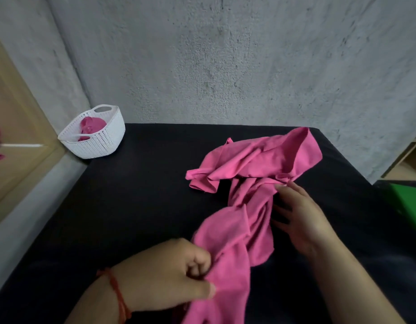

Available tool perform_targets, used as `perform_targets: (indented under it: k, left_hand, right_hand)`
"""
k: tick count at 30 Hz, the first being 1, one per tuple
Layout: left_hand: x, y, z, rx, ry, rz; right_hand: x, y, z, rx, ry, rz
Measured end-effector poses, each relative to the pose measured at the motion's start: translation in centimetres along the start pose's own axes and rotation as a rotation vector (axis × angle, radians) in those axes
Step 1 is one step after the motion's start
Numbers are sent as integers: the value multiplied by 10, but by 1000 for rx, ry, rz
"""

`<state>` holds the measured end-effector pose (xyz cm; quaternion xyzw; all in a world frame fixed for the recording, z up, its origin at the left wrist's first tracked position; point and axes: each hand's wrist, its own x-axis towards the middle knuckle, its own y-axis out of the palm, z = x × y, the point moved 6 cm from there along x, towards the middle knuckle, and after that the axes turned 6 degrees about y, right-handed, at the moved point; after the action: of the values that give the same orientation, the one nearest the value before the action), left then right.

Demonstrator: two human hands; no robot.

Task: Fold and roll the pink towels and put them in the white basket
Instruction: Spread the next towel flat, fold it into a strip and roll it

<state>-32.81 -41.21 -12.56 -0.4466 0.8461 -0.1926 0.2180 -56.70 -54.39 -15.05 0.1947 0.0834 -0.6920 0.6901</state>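
On the black counter (132,195), left hand (169,274) pinches crumpled pink towel (237,235), right hand (300,213) rests straight-fingered against it.

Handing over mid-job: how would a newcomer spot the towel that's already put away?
Start at the black table and go to its far left corner, where the white basket stands. The pink towel bundled inside it is the one; the other pink towels lie crumpled and loose on the tabletop.
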Motion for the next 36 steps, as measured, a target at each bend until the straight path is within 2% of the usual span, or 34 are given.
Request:
perform_targets:
  k: [2,4,8,10,13,16,18,20,23,26,28,30,32,34,36]
  left_hand:
    - [0,12,-5,-62,-35,98]
    - [3,10,-8,-37,-54,14]
    - [11,-18,9,149,-108,-562]
    - [13,-21,19,137,-143,-743]
    - [21,-15,33,-78,-197,-750]
    - [24,-10,33,-318,-155,-751]
    - [20,-13,29,-341,-115,-846]
    - [19,-17,30,-392,-37,-917]
    - [20,-17,36,-378,-53,-914]
    - [14,-24,37,-165,-168,-985]
    - [9,-31,37,-161,-235,-1080]
    - [9,-34,40,-293,-232,-1094]
    - [12,-34,38,-477,-200,-1097]
    - [9,-35,44,-717,-237,-1167]
    - [1,-36,58,-1021,-318,-1241]
  right_hand:
    - [-5,5,0,-69,15,12]
    - [-9,13,-3,-124,4,17]
    - [-4,19,-14,-363,-90,11]
    - [-3,22,-16,-414,-95,73]
    - [-13,37,-17,-419,-92,302]
    - [-31,49,-21,-329,19,599]
    - [-39,51,-21,-412,53,761]
    - [-45,47,-18,-536,79,840]
    - [-46,43,-12,-625,77,700]
    - [-32,36,-1,-675,-99,386]
    - [-27,28,7,-823,-220,157]
    - [-30,15,17,-987,-292,-140]
    - [-35,7,26,-947,-358,-364]
    - [-36,3,29,-730,-448,-384]
    - [-30,3,29,-612,-516,-298]
